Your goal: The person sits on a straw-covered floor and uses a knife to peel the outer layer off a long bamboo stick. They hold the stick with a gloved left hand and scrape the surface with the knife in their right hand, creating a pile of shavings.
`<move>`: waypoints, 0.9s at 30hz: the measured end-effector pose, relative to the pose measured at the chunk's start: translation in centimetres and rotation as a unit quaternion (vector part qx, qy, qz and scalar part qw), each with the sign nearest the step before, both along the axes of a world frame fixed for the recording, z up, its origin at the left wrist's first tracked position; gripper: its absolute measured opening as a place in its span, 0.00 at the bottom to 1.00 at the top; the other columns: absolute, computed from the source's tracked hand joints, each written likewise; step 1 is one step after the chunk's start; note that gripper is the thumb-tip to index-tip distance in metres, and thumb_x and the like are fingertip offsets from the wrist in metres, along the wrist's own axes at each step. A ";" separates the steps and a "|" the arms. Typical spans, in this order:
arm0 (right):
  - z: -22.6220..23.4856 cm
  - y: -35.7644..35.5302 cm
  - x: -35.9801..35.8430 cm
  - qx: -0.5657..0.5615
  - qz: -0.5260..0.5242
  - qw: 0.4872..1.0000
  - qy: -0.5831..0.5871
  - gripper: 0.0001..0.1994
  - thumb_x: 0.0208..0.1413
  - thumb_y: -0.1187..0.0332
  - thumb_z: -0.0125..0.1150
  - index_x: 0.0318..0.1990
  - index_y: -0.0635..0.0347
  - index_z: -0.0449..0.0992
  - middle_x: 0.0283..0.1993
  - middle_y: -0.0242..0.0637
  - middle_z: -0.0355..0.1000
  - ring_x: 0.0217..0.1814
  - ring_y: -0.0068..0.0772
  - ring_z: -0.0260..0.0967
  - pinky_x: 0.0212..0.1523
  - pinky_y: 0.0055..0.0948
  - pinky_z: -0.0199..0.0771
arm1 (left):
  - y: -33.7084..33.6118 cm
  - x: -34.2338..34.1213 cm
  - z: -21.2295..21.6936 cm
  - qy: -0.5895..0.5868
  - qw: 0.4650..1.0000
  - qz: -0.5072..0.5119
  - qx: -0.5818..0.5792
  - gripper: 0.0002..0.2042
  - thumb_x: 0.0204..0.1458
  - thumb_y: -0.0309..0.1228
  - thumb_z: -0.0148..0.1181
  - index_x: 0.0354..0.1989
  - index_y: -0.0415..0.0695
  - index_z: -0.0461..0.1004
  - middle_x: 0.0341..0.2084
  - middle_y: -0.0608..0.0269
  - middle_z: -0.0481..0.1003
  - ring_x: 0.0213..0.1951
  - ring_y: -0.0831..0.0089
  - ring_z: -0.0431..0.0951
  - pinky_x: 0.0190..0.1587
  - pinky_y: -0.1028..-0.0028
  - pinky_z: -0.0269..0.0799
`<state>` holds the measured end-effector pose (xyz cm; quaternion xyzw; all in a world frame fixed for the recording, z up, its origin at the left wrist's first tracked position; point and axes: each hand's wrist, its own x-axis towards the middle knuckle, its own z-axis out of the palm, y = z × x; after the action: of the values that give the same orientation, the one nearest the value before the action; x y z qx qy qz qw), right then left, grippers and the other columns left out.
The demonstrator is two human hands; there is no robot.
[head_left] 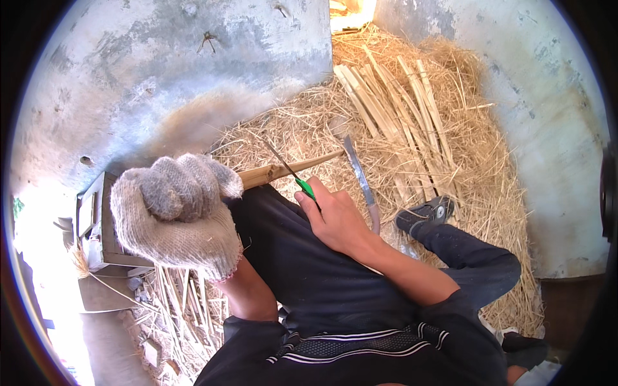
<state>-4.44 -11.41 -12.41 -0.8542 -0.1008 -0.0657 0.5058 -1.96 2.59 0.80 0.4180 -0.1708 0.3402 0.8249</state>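
Note:
My left hand (177,215), in a thick grey knitted glove, is closed around a tapering wood or bamboo strip (264,174). The strip's thin end points right, over the straw. In my bare right hand (338,219) is a knife with a green and black handle (304,186). Its narrow blade (278,154) slants up and to the left and crosses the strip at its middle. Just beyond my right hand lies a larger metal blade (358,168) with a handle, on the straw near the strip's tip. My gloved fingers hide the strip's near end.
Pale split strips (393,109) lie bundled on the straw (302,125) ahead and right. Thinner strips (187,302) are scattered at the lower left, below a wooden box-like piece (103,225). Rough walls (212,58) rise on both sides. My shoe (425,215) rests on the straw.

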 end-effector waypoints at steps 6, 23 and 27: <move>-4.3 -1.6 1.6 -0.098 -0.088 0.989 0.072 0.12 0.64 0.64 0.51 0.40 0.68 0.67 0.19 0.59 0.69 0.22 0.65 0.68 0.26 0.54 0.65 | -0.5 0.1 -0.1 0.015 1.000 -0.021 0.005 0.19 0.58 0.35 0.41 0.12 0.53 0.52 0.05 0.71 0.48 0.07 0.77 0.47 0.08 0.71 0.51; -2.6 -0.4 0.4 -0.123 -0.091 0.988 0.033 0.13 0.64 0.62 0.49 0.43 0.66 0.68 0.19 0.60 0.69 0.23 0.69 0.69 0.26 0.56 0.68 | 0.5 0.1 -0.9 -0.037 0.991 -0.107 0.064 0.18 0.55 0.34 0.42 0.10 0.52 0.54 0.04 0.68 0.50 0.06 0.74 0.48 0.07 0.67 0.55; -1.8 -1.4 0.9 -0.123 -0.055 0.990 0.049 0.13 0.65 0.62 0.49 0.43 0.67 0.68 0.19 0.61 0.69 0.24 0.68 0.70 0.27 0.56 0.70 | 0.6 -0.3 -0.2 -0.007 0.993 -0.111 0.032 0.19 0.55 0.33 0.42 0.10 0.51 0.53 0.04 0.68 0.50 0.06 0.75 0.48 0.08 0.68 0.51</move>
<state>-3.50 -12.81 -14.20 -0.9165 -0.0360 -0.0389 0.3964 -2.22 3.23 0.62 0.4202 -0.2328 0.2441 0.8424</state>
